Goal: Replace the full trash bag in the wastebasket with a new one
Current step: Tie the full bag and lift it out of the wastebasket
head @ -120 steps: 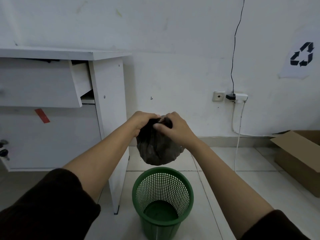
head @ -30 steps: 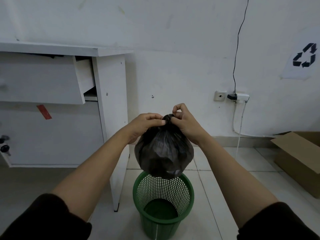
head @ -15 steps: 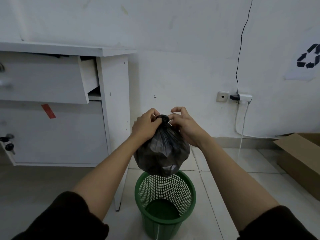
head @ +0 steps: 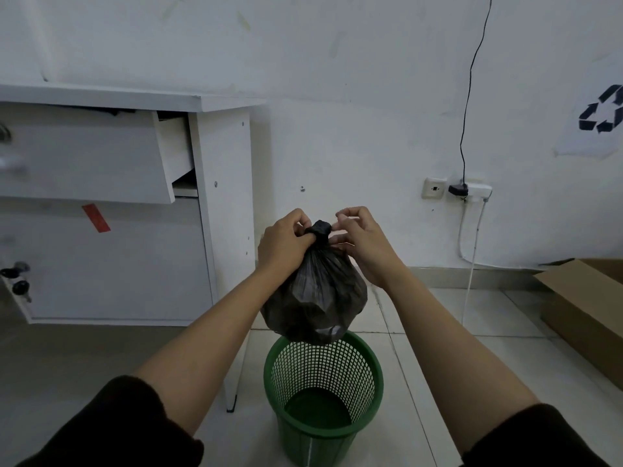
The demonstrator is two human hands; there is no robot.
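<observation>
Bag (head: 315, 294) hangs in mid-air directly above the basket (head: 323, 392), gripped at its neck by both hands. Left hand (head: 285, 242) is curled round the gathered neck just under the knot (head: 321, 228) and carries the weight. Right hand (head: 362, 241) pinches the knot from the other side, apparently to tighten it so the contents stay sealed. Holding the load over the basket means any spill would likely fall inside. Basket stands on the floor (head: 472, 332) beside the desk (head: 222, 203), unlined; no new bag is visible.
</observation>
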